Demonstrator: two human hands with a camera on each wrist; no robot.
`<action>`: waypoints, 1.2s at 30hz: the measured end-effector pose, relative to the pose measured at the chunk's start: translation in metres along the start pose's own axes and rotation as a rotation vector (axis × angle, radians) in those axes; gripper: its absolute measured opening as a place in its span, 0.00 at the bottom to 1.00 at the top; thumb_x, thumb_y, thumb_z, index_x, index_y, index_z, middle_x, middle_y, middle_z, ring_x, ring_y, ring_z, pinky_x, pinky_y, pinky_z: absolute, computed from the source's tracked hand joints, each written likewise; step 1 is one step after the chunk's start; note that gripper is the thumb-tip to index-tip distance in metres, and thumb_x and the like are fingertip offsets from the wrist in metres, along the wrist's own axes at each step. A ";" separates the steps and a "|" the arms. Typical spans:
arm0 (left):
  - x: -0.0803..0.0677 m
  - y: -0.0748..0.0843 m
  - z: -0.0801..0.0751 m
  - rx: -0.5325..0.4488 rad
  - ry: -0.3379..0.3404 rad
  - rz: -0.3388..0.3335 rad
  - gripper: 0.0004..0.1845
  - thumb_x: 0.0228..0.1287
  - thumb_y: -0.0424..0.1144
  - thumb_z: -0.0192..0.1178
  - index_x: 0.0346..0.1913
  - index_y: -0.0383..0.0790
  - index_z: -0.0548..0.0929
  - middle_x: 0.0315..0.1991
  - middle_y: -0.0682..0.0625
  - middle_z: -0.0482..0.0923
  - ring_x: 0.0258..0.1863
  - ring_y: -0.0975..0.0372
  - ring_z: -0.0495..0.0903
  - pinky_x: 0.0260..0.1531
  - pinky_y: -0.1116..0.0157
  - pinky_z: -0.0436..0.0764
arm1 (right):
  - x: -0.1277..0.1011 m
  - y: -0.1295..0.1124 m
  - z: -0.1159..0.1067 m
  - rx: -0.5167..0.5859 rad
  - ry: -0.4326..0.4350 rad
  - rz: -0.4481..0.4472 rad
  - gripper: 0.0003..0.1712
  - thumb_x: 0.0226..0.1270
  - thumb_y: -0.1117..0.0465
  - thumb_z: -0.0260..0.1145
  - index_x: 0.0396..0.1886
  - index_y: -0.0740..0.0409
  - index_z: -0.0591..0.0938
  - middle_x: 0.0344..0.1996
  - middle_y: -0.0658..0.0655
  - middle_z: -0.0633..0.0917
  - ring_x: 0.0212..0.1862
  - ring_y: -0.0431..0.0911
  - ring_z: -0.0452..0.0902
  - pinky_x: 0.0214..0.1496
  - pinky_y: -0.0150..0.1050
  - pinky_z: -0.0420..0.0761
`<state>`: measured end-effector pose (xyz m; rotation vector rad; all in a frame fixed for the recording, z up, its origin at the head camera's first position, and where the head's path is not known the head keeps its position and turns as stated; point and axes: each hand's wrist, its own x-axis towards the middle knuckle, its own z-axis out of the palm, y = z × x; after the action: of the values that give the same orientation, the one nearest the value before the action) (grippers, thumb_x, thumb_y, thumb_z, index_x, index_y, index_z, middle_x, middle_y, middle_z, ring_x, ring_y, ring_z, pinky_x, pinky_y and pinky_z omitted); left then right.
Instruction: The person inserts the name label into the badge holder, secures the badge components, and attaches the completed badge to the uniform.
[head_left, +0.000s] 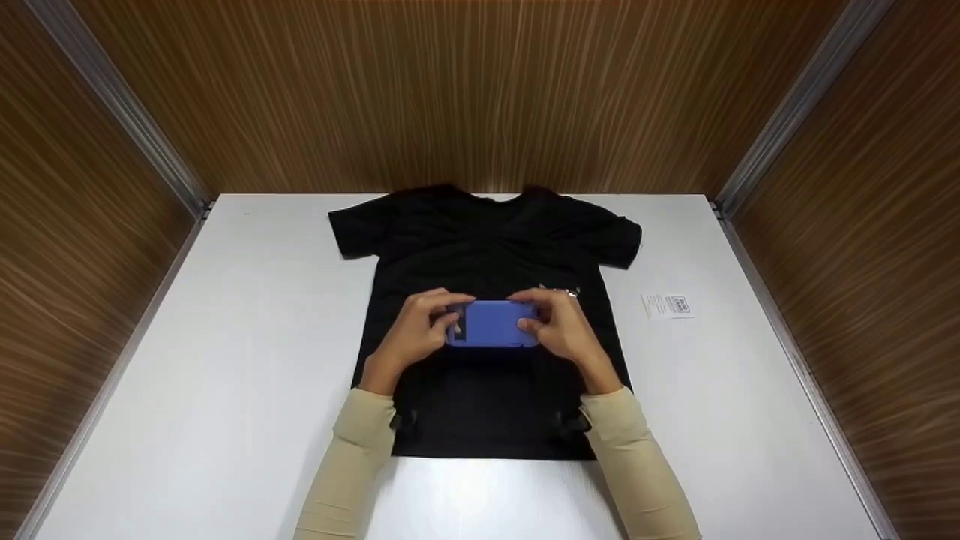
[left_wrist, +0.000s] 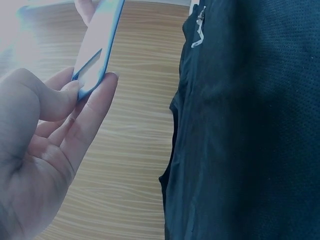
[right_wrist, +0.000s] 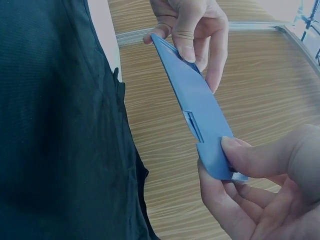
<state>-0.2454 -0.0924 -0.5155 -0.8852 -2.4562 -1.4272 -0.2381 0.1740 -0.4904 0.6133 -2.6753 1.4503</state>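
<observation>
A blue phone case (head_left: 491, 324) is held level between both hands, over a black T-shirt (head_left: 480, 262) spread on the table. My left hand (head_left: 416, 330) pinches its left end between thumb and fingers, beside a dark cutout. Thumb and fingers of my right hand (head_left: 562, 330) grip the opposite end. The right wrist view shows the thin case (right_wrist: 197, 100) tilted, with a notch along one long edge. In the left wrist view the case (left_wrist: 102, 35) stands well apart from the shirt (left_wrist: 240, 125).
Just beyond the right hand, a small silvery thing (head_left: 568, 292) lies on the shirt. A white printed card (head_left: 667, 306) rests on the white table (head_left: 262, 337) to the right. Wood-grain panels (head_left: 480, 97) enclose the back and both sides.
</observation>
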 end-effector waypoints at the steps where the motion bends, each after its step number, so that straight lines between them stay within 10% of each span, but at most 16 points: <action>1: 0.000 0.000 0.000 0.001 0.000 -0.001 0.21 0.67 0.20 0.58 0.56 0.40 0.88 0.38 0.44 0.84 0.32 0.61 0.84 0.35 0.69 0.82 | 0.000 0.000 0.000 0.000 -0.002 0.003 0.19 0.63 0.75 0.70 0.53 0.60 0.88 0.46 0.65 0.89 0.35 0.48 0.81 0.33 0.34 0.80; 36: -0.001 0.000 -0.005 0.026 0.036 0.002 0.20 0.68 0.22 0.59 0.57 0.41 0.88 0.39 0.44 0.85 0.33 0.61 0.84 0.35 0.69 0.81 | 0.001 0.001 -0.004 0.017 0.082 0.005 0.17 0.61 0.74 0.73 0.50 0.59 0.88 0.36 0.64 0.89 0.28 0.44 0.78 0.28 0.31 0.76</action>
<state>-0.2451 -0.0969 -0.5131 -0.8492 -2.4411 -1.3948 -0.2403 0.1775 -0.4888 0.5371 -2.6072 1.4671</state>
